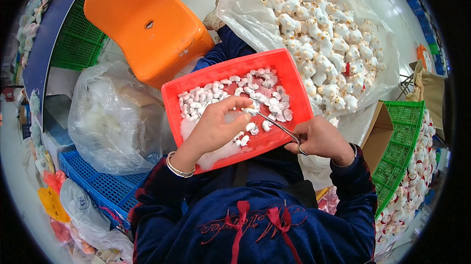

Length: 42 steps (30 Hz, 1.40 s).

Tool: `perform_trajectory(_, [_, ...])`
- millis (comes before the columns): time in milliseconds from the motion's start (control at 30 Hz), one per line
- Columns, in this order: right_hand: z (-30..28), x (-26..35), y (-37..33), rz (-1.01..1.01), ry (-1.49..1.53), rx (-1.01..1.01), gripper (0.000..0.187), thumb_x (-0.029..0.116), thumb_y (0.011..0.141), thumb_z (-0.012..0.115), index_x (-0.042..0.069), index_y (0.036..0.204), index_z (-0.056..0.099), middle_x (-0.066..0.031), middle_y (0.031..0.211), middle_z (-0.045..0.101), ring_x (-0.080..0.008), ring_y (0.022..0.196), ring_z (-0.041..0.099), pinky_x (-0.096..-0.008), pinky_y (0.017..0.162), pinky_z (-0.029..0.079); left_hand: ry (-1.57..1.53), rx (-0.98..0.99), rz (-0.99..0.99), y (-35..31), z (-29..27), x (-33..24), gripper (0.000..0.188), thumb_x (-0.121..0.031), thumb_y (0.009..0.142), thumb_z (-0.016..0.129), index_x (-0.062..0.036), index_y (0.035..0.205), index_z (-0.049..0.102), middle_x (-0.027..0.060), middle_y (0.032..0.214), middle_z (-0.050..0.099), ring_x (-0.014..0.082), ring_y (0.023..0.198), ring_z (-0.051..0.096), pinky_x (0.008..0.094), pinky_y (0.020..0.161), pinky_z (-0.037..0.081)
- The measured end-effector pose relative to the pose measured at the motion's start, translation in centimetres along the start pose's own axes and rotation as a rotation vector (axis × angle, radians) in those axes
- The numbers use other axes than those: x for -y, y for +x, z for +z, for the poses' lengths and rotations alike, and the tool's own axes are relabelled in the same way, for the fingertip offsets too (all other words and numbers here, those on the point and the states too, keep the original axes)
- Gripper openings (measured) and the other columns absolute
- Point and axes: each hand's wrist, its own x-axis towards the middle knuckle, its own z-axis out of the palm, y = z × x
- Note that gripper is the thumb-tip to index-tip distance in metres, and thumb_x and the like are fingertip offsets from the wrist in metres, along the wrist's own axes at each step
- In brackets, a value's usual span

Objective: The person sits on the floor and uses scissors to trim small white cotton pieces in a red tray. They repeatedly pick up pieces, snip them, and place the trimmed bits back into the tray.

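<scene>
1. Pinches a small white plush piece (251,110) with thumb and fingertips of the left hand (214,123), drawn nearly together, just above the red tray (300,102).
2. Grips a ring-handled metal tool (279,126) in the right hand (320,139), curled around the handles, tip reaching the held piece; cannot tell whether spread or closed at that tip.
3. Looks light, soft and squashy, much like the loose white pieces (201,96) in the tray; probably neither slippery nor easily broken.
4. Best held by the padded sides in a light pinch, clear of the tool's tip.
5. Handle the white fluff (216,156) as almost weightless, likely to cling and pull apart; take the stiff, smooth tool by its rings.
6. Shows red embroidered script (219,226) on the dark blue top (265,244); also faint bluish print on a clear plastic bag (93,215), too small to read.
</scene>
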Motion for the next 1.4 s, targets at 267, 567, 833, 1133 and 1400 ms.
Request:
perform_trajectory(267, [-0.1,0.4,-0.1,-0.025,-0.080,-0.011,0.027,0.028,0.078,0.079,0.003,0.077,0.071,-0.0119,0.062,0.063,-0.0301,0.058,0.064,-0.0389,0.057,0.050,0.252,0.018,0.073,1.0,0.6,-0.1,0.012,-0.009,0.088,0.071,-0.0002,0.096,0.067,0.0042,0.085,0.068,0.0085,0.080,0.063,0.0253,0.074,0.051])
perform_trajectory(567, [-0.4,-1.3,-1.0,0.006,0.032,0.077,0.028,0.027,0.078,0.081,0.001,0.077,0.069,-0.0115,0.061,0.062,-0.0247,0.055,0.061,-0.0363,0.056,0.048,0.102,-0.087,0.127,0.3,-4.8,2.4,0.013,0.003,0.083,0.057,0.0016,0.087,0.069,0.0023,0.078,0.067,0.0099,0.079,0.064,0.0247,0.073,0.051])
perform_trajectory(833, [-1.7,-0.4,-1.2,0.068,0.070,0.053,0.026,0.023,0.078,0.081,0.000,0.076,0.070,-0.0112,0.058,0.060,-0.0192,0.051,0.057,-0.0340,0.054,0.046,0.233,0.015,0.255,0.4,-1.6,-0.5,0.023,-0.002,0.087,0.058,0.0022,0.104,0.073,0.0103,0.107,0.073,0.0158,0.102,0.066,0.0301,0.093,0.050])
perform_trajectory(1133, [-1.8,-0.1,-0.7,0.031,0.030,0.088,0.028,0.025,0.078,0.080,-0.001,0.075,0.069,-0.0123,0.059,0.061,-0.0204,0.052,0.058,-0.0340,0.054,0.046,0.362,0.070,0.193,1.3,0.0,-0.8,0.017,-0.005,0.086,0.065,-0.0001,0.098,0.075,0.0071,0.081,0.073,0.0111,0.073,0.067,0.0267,0.070,0.052])
perform_trajectory(1400, [-2.8,-2.3,-0.7,0.088,0.101,0.154,0.030,0.025,0.078,0.082,-0.002,0.075,0.069,-0.0111,0.057,0.058,-0.0147,0.051,0.051,-0.0338,0.053,0.043,0.420,0.069,0.284,1.4,-3.1,0.1,0.035,-0.008,0.086,0.064,0.0020,0.120,0.069,0.0131,0.108,0.074,0.0183,0.099,0.069,0.0309,0.089,0.053])
